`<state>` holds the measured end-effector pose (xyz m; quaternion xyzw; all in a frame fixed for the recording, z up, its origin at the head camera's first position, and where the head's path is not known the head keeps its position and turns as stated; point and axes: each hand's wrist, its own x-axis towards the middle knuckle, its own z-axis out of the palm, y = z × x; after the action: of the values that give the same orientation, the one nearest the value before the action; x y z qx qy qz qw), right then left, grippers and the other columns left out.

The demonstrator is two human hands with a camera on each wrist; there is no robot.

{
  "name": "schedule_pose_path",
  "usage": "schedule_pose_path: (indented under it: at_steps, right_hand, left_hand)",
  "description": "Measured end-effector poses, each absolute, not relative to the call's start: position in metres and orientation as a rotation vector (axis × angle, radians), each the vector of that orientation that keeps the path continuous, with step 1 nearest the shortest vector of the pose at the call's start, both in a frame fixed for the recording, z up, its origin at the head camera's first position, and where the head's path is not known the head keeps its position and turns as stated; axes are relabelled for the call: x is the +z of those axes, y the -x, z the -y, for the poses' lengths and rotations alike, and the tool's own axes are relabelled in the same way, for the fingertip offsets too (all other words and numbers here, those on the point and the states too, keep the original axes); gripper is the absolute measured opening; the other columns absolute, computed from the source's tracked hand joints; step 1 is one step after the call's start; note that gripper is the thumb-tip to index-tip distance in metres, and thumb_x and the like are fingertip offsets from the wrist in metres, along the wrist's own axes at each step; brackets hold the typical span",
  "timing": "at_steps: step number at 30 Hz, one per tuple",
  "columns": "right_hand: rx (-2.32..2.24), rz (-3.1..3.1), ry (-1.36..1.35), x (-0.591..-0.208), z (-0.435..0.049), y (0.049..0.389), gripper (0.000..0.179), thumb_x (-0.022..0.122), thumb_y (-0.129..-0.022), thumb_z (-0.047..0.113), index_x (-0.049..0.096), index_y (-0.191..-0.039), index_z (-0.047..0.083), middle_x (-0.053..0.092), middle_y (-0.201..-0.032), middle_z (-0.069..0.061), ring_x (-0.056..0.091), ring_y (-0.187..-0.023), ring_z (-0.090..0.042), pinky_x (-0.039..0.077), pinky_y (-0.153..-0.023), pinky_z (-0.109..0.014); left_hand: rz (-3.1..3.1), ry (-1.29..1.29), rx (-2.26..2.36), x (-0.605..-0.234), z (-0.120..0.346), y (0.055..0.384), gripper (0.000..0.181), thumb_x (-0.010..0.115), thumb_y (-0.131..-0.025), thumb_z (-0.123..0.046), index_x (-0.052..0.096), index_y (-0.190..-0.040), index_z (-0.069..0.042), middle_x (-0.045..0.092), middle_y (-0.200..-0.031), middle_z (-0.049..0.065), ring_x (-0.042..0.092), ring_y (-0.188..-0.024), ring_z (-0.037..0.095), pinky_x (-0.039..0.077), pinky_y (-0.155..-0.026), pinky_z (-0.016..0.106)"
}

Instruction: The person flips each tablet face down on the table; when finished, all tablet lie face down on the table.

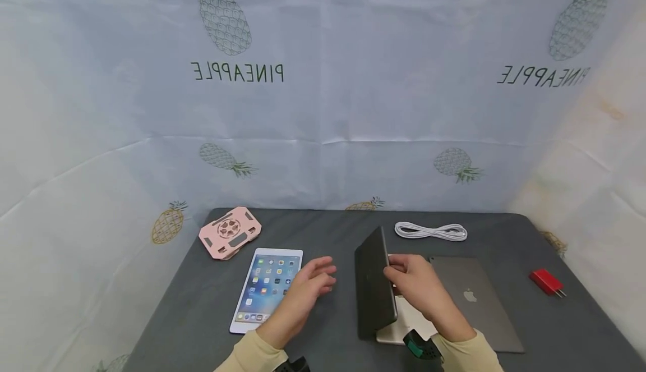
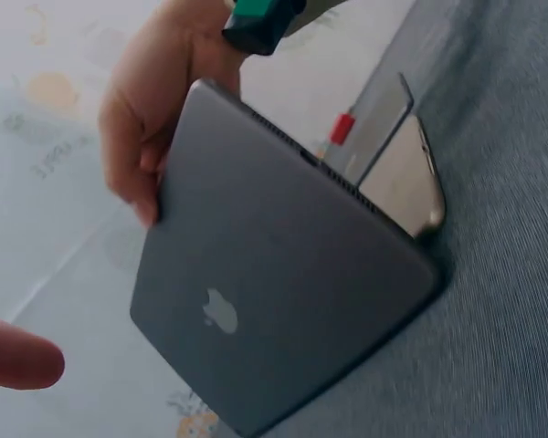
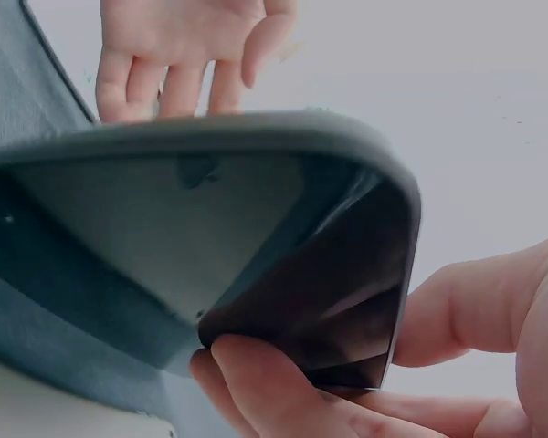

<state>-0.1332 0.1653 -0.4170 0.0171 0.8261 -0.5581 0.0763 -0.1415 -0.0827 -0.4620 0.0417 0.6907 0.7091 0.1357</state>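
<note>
My right hand [image 1: 415,283] pinches a small dark grey tablet [image 1: 370,288] by its upper long edge, thumb on one face and fingers on the other. The tablet stands steeply tilted, its lower edge down at the table. Its back, with an apple logo [image 2: 220,311], faces left, and the dark glossy screen [image 3: 256,246] shows in the right wrist view. My left hand [image 1: 301,292] is held with loosely extended fingers, empty, between this tablet and a white tablet [image 1: 267,285] whose lit screen shows app icons. The left forearm overlaps the white tablet's lower right side.
A gold tablet [image 1: 410,322] lies partly hidden under my right hand, with a larger grey tablet [image 1: 487,307] beside it. A red charger [image 1: 545,280] sits far right, a coiled white cable [image 1: 431,232] at the back, a pink case [image 1: 229,234] back left. Pineapple-print cloth [image 1: 353,102] surrounds the table.
</note>
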Motion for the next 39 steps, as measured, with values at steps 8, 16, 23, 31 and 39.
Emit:
schedule_pose_path:
  at_steps: [8, 16, 23, 31, 39]
  right_hand:
    - [-1.802, -2.313, 0.104, -0.424, -0.156, 0.135, 0.043, 0.053, -0.106, 0.004, 0.058, -0.144, -0.016, 0.078, -0.123, -0.026, 0.081, -0.101, -0.028, 0.068, -0.081, -0.042]
    - [-1.886, -2.187, 0.156, -0.431, -0.149, 0.138, 0.048, 0.053, -0.107, 0.007, 0.053, -0.149, -0.015, 0.072, -0.135, -0.029, 0.079, -0.103, -0.019, 0.067, -0.086, -0.039]
    - [-1.891, -2.121, 0.208, -0.435, -0.148, 0.140, 0.051, 0.051, -0.108, 0.008, 0.047, -0.151, -0.019, 0.069, -0.138, -0.031, 0.078, -0.104, -0.017, 0.067, -0.086, -0.038]
    - [-1.824, -2.154, 0.201, -0.445, -0.150, 0.141, 0.044, 0.050, -0.108, 0.006, 0.055, -0.145, -0.017, 0.075, -0.123, -0.026, 0.077, -0.100, -0.020, 0.067, -0.081, -0.040]
    - [-1.666, -2.276, 0.121, -0.460, -0.141, 0.144, 0.029, 0.055, -0.103, 0.006, 0.070, -0.119, -0.013, 0.075, -0.093, -0.011, 0.074, -0.079, -0.019, 0.065, -0.069, -0.037]
  left_hand:
    - [-1.972, -0.079, 2.003, -0.470, 0.099, 0.144, 0.062, 0.056, -0.103, -0.017, 0.040, -0.155, 0.013, 0.054, -0.151, 0.037, 0.068, -0.124, 0.038, 0.056, -0.110, 0.050]
    - [-1.835, -0.011, 1.974, -0.470, 0.104, 0.148, 0.077, 0.059, -0.098, -0.020, 0.030, -0.159, 0.016, 0.052, -0.152, 0.036, 0.067, -0.126, 0.038, 0.059, -0.105, 0.053]
    - [-1.702, 0.031, 1.974, -0.473, 0.108, 0.151, 0.077, 0.059, -0.098, -0.022, 0.030, -0.158, 0.016, 0.052, -0.143, 0.029, 0.069, -0.116, 0.033, 0.062, -0.099, 0.057]
    - [-1.811, 0.069, 1.904, -0.466, 0.110, 0.153, 0.058, 0.060, -0.098, -0.025, 0.049, -0.139, 0.014, 0.054, -0.132, 0.027, 0.069, -0.107, 0.033, 0.066, -0.085, 0.055]
    - [-1.984, 0.160, 1.812, -0.461, 0.116, 0.157, 0.066, 0.062, -0.095, -0.025, 0.046, -0.144, 0.016, 0.050, -0.137, 0.032, 0.062, -0.115, 0.041, 0.065, -0.085, 0.057]
